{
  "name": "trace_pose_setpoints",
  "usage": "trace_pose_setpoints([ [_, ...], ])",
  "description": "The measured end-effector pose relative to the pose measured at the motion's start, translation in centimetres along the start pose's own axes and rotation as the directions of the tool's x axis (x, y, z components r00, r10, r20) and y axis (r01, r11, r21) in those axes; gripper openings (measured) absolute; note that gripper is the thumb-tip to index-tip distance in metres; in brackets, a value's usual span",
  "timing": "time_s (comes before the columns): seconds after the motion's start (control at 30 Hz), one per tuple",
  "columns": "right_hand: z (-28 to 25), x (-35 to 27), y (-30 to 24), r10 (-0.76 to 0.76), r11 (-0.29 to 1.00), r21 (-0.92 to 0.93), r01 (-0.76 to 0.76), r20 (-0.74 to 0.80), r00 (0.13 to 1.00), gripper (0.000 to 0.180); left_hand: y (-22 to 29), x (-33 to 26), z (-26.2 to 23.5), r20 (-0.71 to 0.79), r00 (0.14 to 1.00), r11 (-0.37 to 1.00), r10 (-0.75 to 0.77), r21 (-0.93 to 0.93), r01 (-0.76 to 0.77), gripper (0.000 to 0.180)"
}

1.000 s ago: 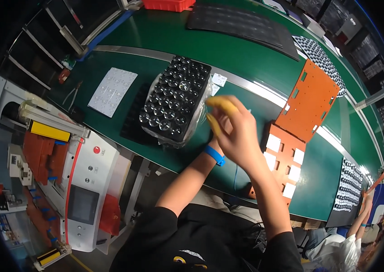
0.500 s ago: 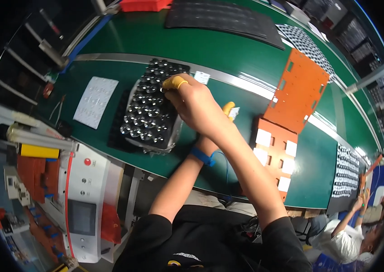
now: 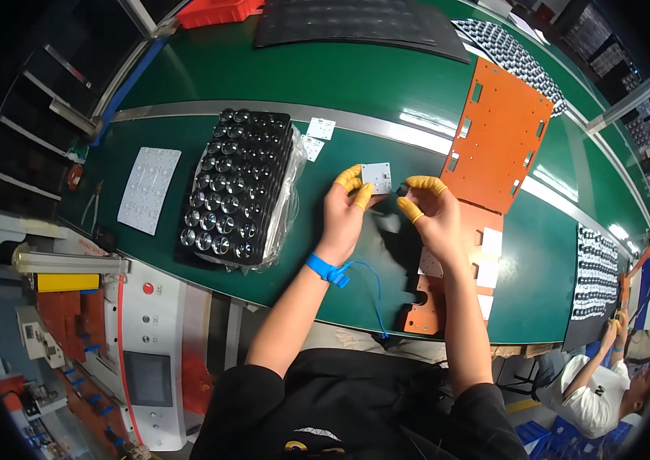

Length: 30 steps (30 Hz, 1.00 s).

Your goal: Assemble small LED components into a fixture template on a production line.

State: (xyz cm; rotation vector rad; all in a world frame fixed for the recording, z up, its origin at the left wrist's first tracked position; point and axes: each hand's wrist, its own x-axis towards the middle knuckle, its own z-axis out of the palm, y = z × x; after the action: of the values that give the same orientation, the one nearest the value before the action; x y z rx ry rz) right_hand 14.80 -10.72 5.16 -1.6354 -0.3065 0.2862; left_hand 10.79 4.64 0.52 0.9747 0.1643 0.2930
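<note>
My left hand (image 3: 346,215), with yellow finger cots on its fingertips, pinches a small white circuit board (image 3: 377,175) by its left edge. My right hand (image 3: 436,218), also in yellow finger cots, is closed on a small black lens (image 3: 402,189) just off the board's right edge. Its far side is hidden by the fingers. Left of my hands stands a stack of black trays (image 3: 225,180) filled with rows of shiny round lenses, with clear plastic wrap along its side. Two white circuit boards (image 3: 320,128) lie behind the tray's right corner.
An orange fixture plate (image 3: 494,138) stands right of my hands, joined to a lower part carrying white boards (image 3: 491,241). A white board panel (image 3: 149,190) lies at the left by pliers (image 3: 93,205). A blue wrist strap cord (image 3: 377,287) trails from my left wrist. A co-worker (image 3: 593,391) sits far right.
My right hand has left the lens tray and moved right, now holding a lens. My left hand has come out from beneath the right arm, holding the circuit board up beside it.
</note>
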Motion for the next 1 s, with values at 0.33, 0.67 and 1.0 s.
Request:
trace_pose_setpoints([
  [0.33, 1.1, 0.1, 1.2, -0.136, 0.988, -0.067, 0.136, 0.004, 0.991, 0.026, 0.2, -0.5, 0.5, 0.039, 0.999, 0.999, -0.019, -0.025, 0.02, 0.025],
  [0.67, 1.4, 0.1, 1.0, -0.335, 0.898, -0.312, 0.311, -0.024, 0.942, 0.027, -0.2, -0.7, 0.4, 0.102, 0.99, 0.986, 0.096, 0.128, -0.109, 0.028],
  [1.0, 1.0, 0.1, 1.6, -0.51, 0.75, -0.516, 0.415, -0.052, 0.858, 0.023, -0.3, -0.4, 0.7, 0.172, 0.98, 0.98, 0.103, 0.152, -0.13, 0.027],
])
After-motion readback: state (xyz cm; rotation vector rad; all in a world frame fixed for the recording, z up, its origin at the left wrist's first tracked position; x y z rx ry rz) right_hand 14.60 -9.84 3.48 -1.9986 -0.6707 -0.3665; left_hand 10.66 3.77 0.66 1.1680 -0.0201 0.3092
